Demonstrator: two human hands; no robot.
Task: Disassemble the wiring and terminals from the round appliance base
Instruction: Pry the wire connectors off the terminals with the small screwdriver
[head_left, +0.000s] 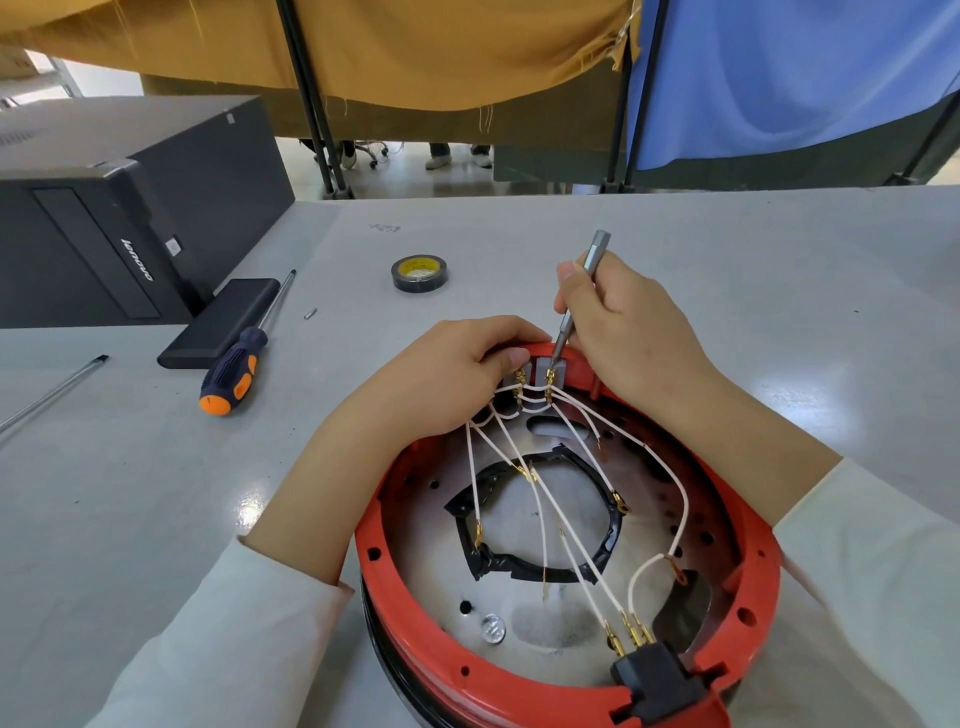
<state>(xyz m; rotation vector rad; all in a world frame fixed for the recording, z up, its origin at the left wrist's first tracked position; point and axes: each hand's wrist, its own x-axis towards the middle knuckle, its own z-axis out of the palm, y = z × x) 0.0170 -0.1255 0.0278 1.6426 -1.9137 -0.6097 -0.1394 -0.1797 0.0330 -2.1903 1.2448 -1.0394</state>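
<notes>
The round appliance base (519, 691) lies open on the table, with a red rim and a metal floor. White wires (566, 530) with brass terminals run across it from a grey terminal block (551, 370) at the far rim to a black connector (655, 678) at the near rim. My left hand (457, 374) grips the far rim beside the block, thumb near the terminals. My right hand (618, 322) pinches a slim metal driver bit (579, 296), whose tip is set into the block.
A black and orange screwdriver (236, 371) lies left of the base beside a flat black case (221, 322). A roll of black tape (420, 272) sits behind it, a small screw (310, 313) nearby. A black computer tower (104, 208) stands far left, and a metal rod (52, 392) lies at the left edge.
</notes>
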